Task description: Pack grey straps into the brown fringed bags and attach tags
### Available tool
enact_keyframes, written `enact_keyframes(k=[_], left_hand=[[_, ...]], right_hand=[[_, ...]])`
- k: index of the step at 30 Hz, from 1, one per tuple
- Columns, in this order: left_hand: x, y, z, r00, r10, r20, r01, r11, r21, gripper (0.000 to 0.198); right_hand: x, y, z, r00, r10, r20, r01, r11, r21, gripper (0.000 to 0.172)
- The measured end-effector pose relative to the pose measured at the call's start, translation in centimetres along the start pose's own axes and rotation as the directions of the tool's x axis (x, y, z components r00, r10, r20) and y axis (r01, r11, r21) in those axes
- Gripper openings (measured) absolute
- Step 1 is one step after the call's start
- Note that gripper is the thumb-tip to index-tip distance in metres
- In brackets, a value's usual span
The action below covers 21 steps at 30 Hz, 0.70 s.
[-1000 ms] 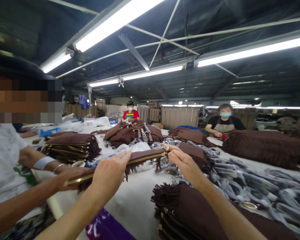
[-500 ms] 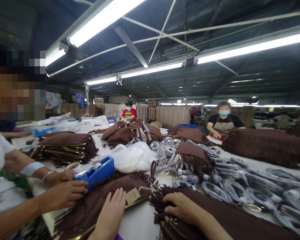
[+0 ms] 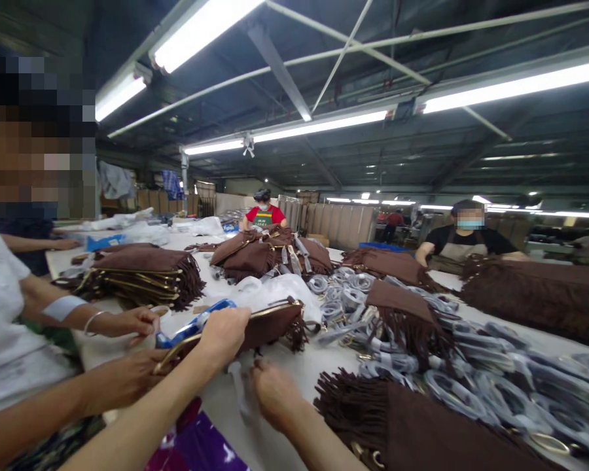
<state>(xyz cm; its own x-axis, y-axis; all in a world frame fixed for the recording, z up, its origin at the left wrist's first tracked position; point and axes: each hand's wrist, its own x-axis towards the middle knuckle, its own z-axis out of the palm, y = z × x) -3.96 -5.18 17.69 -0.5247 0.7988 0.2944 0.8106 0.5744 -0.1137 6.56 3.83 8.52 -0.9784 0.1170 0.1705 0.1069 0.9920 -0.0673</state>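
My left hand [image 3: 226, 337] is closed on the top zipper edge of a brown fringed bag [image 3: 273, 326], which is raised on its side above the table. A co-worker's hand [image 3: 132, 379] touches the bag's left end. Just below the bag, my right hand [image 3: 275, 392] is curled with its fingertips together beside a clear plastic-wrapped strip [image 3: 236, 386]. Whatever lies in its fingers is too small to make out. Behind my left hand shows a blue tape dispenser [image 3: 223, 305], partly hidden.
Stacked brown bags [image 3: 147, 268] stand at the left, with another fringed stack [image 3: 436, 418] at the right front. Plastic-wrapped straps [image 3: 491, 386] cover the right side. White plastic [image 3: 285, 288] lies mid-table. Two people [image 3: 471, 245] work across the table; a co-worker [image 3: 10, 314] stands close at left.
My left hand has gone from lying flat on the bag to gripping its zipper edge, and the bag is lifted. My right hand has left the right stack and moved left below the bag.
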Motion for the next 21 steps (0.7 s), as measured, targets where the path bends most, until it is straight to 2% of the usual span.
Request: enact_keyframes(k=[3,6,11,21], left_hand=[[-2.0,0.9,1.4,0.999,0.049,-0.015,-0.05,0.998,-0.046,0.032],[-3.1,1.5,2.6,0.997,0.079,-0.018,-0.08,0.993,-0.091,0.035],[-1.7,1.0,2.6,0.999,0.047,-0.006,-0.047,0.994,-0.095,0.032],[-0.1,0.0,2.3,1.0,0.014,0.026,-0.013,1.0,-0.028,0.033]], right_hand=[[2.6,-0.5,1.8,0.998,0.065,-0.018,-0.065,0.997,-0.03,0.029],[3.4,-0.6,2.8,0.997,0.08,0.004,-0.08,0.995,-0.059,0.028],[2.9,-0.3,2.5,0.999,0.016,0.043,-0.011,0.995,-0.1,0.029],[2.3,0.6,1.2,0.994,0.057,0.095,-0.049,0.996,-0.076,0.021]])
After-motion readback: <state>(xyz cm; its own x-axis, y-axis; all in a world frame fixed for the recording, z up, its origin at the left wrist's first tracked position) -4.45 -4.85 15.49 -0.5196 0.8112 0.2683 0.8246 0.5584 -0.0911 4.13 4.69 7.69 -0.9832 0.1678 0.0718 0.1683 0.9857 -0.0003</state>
